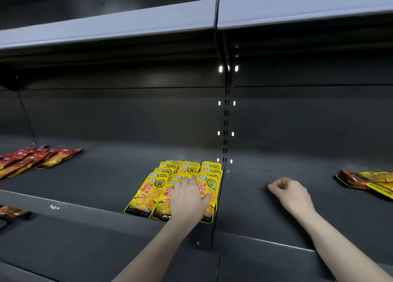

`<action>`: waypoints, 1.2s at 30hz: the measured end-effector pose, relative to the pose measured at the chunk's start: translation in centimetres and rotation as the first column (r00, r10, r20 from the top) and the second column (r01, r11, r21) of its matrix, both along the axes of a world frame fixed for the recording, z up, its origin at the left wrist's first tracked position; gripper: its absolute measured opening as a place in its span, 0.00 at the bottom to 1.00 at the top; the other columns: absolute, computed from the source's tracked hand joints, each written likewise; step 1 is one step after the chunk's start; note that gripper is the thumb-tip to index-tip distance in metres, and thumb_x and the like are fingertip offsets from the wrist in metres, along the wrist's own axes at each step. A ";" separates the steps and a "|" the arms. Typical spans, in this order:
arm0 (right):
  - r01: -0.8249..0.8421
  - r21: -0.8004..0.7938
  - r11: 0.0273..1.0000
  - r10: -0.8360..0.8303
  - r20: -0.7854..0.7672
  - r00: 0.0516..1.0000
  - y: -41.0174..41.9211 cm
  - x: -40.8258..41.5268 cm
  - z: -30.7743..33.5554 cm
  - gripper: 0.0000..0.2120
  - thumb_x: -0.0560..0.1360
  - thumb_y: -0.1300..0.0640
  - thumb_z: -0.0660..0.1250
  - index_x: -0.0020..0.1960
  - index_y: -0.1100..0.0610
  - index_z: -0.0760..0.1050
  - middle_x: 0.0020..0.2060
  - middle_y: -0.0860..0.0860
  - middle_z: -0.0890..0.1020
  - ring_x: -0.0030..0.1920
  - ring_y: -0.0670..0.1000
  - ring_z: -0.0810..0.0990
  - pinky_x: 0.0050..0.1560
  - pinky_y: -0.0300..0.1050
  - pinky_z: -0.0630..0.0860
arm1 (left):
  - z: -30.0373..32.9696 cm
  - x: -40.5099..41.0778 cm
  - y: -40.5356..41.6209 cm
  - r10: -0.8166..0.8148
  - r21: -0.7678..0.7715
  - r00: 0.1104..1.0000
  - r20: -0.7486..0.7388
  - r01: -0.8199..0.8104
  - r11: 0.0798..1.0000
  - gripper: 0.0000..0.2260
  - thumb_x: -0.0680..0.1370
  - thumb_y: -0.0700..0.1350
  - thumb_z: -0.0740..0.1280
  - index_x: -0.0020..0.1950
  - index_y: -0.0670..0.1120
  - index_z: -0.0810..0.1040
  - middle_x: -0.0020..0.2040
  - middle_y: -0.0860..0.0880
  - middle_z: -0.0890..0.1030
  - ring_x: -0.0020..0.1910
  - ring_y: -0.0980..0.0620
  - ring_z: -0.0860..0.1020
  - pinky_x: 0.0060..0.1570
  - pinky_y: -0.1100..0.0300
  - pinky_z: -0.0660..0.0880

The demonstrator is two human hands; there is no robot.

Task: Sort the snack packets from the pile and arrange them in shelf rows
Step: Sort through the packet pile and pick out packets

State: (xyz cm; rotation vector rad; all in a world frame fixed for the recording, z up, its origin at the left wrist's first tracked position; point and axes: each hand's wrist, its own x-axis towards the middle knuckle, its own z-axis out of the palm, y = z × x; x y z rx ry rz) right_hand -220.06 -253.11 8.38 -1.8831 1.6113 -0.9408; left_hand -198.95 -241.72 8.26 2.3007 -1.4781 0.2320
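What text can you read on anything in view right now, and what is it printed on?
"KONGHEW", partly covered by the left hand: bottom edge of the yellow packets.
Red Chinese characters and blue corner labels on the yellow packets: too blurred to quote.
Red packets and mixed pile: print too small to read.

Shop aisle, retail shelving. Dark metal shelf with a slotted upright at the back and a grey price rail on the tier above. Left of the upright: yellow packets in rows; far left, red packets. Far right of the upright: mixed packets.
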 end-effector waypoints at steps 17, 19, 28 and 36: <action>-0.034 -0.054 0.998 0.023 -0.190 0.982 0.4 0.1 -0.3 0.04 0.75 0.54 0.67 0.42 0.53 0.76 0.48 0.54 0.81 0.53 0.56 0.77 0.50 0.44 0.70 | -0.5 -0.3 -0.5 -0.009 0.064 0.986 0.165 -0.002 0.998 0.25 0.80 0.62 0.53 0.68 0.46 0.69 0.63 0.47 0.72 0.62 0.47 0.69 0.59 0.56 0.66; -0.034 -0.067 0.997 0.020 -0.201 0.979 0.5 0.0 -0.3 0.04 0.75 0.53 0.67 0.42 0.52 0.75 0.49 0.54 0.81 0.53 0.56 0.77 0.51 0.44 0.70 | -0.6 -0.3 -0.6 -0.013 0.045 0.987 0.161 0.006 0.999 0.25 0.80 0.62 0.53 0.68 0.46 0.69 0.63 0.47 0.72 0.62 0.47 0.69 0.59 0.56 0.66; -0.052 -0.102 0.993 0.023 -0.267 0.963 1.2 -1.4 0.1 0.07 0.76 0.50 0.65 0.49 0.52 0.77 0.51 0.52 0.80 0.55 0.55 0.76 0.51 0.44 0.71 | -0.5 -1.1 -0.4 -0.009 -0.164 0.993 0.120 0.029 0.986 0.18 0.72 0.54 0.72 0.52 0.41 0.82 0.45 0.42 0.80 0.44 0.41 0.77 0.44 0.51 0.74; -0.020 -0.217 0.976 -0.074 -0.414 0.907 2.4 -5.9 -0.1 0.08 0.77 0.49 0.63 0.51 0.53 0.77 0.51 0.53 0.78 0.54 0.56 0.77 0.50 0.45 0.71 | 0.8 -5.7 -0.3 -0.137 -0.198 0.987 0.089 0.152 0.968 0.16 0.69 0.51 0.74 0.50 0.42 0.80 0.45 0.42 0.79 0.46 0.40 0.77 0.45 0.50 0.75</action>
